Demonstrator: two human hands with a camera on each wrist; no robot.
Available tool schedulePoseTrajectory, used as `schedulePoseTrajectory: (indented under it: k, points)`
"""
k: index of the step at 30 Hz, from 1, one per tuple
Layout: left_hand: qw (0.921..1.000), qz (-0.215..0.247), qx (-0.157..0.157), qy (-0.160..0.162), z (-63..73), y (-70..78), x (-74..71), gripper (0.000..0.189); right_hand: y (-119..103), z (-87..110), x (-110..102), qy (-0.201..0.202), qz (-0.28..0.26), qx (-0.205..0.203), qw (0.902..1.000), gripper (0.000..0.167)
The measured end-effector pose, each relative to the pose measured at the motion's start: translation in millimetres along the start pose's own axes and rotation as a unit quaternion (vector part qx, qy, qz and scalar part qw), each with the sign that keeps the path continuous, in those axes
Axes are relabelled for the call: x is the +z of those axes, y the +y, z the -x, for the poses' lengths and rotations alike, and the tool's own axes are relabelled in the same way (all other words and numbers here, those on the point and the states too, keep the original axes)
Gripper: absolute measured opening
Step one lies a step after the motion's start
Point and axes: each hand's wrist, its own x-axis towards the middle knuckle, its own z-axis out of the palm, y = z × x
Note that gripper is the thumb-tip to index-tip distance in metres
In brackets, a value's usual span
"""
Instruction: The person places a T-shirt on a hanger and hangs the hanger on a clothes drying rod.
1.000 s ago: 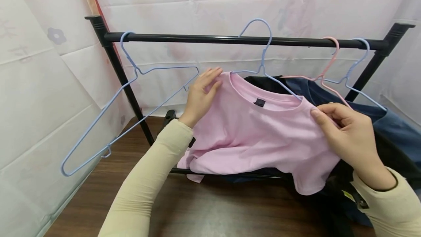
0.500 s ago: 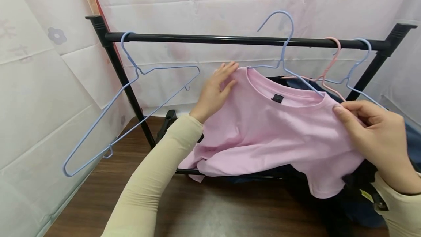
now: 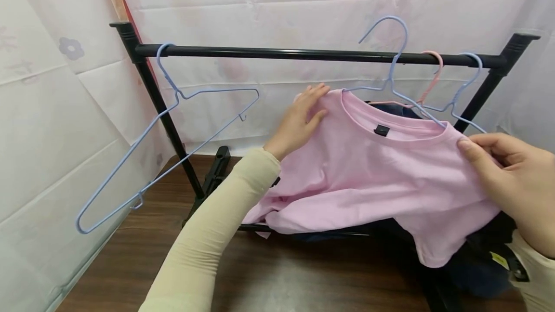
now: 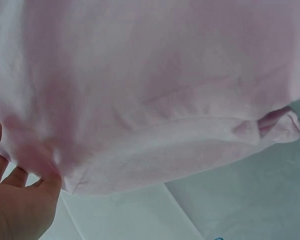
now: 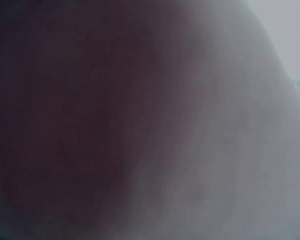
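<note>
A pink T-shirt (image 3: 368,172) with a black neck label is on a light blue hanger (image 3: 391,69). The hanger's hook stands up with its tip above the black rail. My left hand (image 3: 299,122) holds one shoulder of the shirt, fingers over the top edge and thumb in front. At the other shoulder, my right hand (image 3: 516,177) pinches the cloth between thumb and fingers. The left wrist view has the shirt (image 4: 155,90) across most of it, with fingers (image 4: 20,177) at its edge. Blurred, dark cloth takes up the right wrist view.
The black rail (image 3: 260,52) runs across the rack. A bare blue hanger (image 3: 147,184) hangs at its left end. A pink hanger (image 3: 429,83) and another blue hanger (image 3: 466,83) hang at the right, with dark clothes behind the shirt. A brown wood surface (image 3: 295,273) lies below.
Both hands have carried the shirt and its hanger to the right. The hook has risen, and its tip, behind the rail before, is above it now.
</note>
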Motion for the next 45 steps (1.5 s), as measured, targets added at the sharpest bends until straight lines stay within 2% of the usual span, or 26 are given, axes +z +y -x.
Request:
schedulePoseTrajectory:
  k: [7, 11, 15, 23, 27, 31, 33, 35, 38, 45]
  points:
    - [0.9991, -0.015, 0.002, -0.039, -4.4, 2.8, 15.8, 0.054, 15.0, -1.7, -9.4, -0.007, -0.033, 0.055, 0.9979, 0.034]
    - [0.9982, -0.013, -0.001, -0.058, -4.2, 1.7, 23.5, 0.056, 21.0, 0.6, -12.0, -0.015, -0.031, 0.067, 0.9971, 0.037]
    - [0.9973, -0.015, -0.008, -0.071, -2.7, 0.1, 30.0, 0.057, 23.9, 4.7, -10.4, -0.013, -0.028, 0.059, 0.9978, 0.041]
    - [0.9956, -0.022, -0.021, -0.088, 0.8, -4.2, 41.6, 0.058, 24.1, 14.6, -7.8, -0.015, 0.037, 0.036, 0.9985, 0.044]
    - [0.9953, -0.019, -0.028, -0.091, 3.6, -6.8, 45.6, 0.059, 21.8, 18.8, -6.2, -0.016, 0.055, 0.035, 0.9977, 0.031]
    - [0.9947, -0.016, -0.033, -0.096, 7.4, -8.2, 47.9, 0.06, 19.3, 22.7, -3.7, -0.013, 0.065, 0.026, 0.9975, 0.006]
    - [0.9944, -0.019, -0.033, -0.098, 9.1, -9.1, 48.6, 0.061, 18.1, 24.7, -2.2, -0.009, 0.068, 0.017, 0.9975, 0.004]
    - [0.9942, -0.023, -0.035, -0.099, 10.5, -9.6, 48.9, 0.062, 17.3, 26.3, -0.7, -0.005, 0.074, 0.006, 0.9972, 0.012]
    - [0.9942, -0.024, -0.04, -0.097, 11.9, -10.2, 48.8, 0.063, 15.8, 27.8, 1.2, -0.004, 0.088, -0.001, 0.9961, 0.013]
    - [0.9928, -0.013, -0.052, -0.107, 18.6, -11.6, 48.8, 0.063, 14.2, 32.1, 4.5, -0.007, 0.113, 0.03, 0.9931, 0.016]
